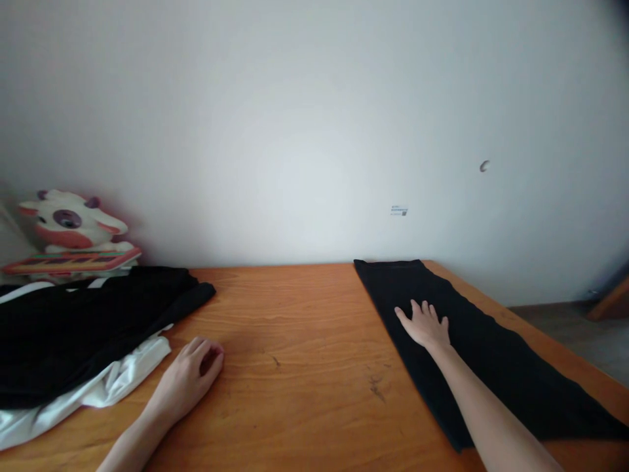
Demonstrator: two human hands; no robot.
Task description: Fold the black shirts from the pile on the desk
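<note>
A long black cloth (496,367) lies flat along the right side of the wooden table. My right hand (423,324) rests on its upper part with fingers spread, gripping nothing. On the bare wood at the left, my left hand (189,375) lies with its fingers curled and a gap between thumb and fingers; nothing shows inside it. Just left of that hand are a white cloth (125,377) and, on top of it, a heap of black cloth (73,334).
A toy cow (73,219) with a small keyboard (73,262) stands at the back left, behind the black heap. The wooden table (289,341) meets a pale wall at the back. Floor shows beyond the table's right edge.
</note>
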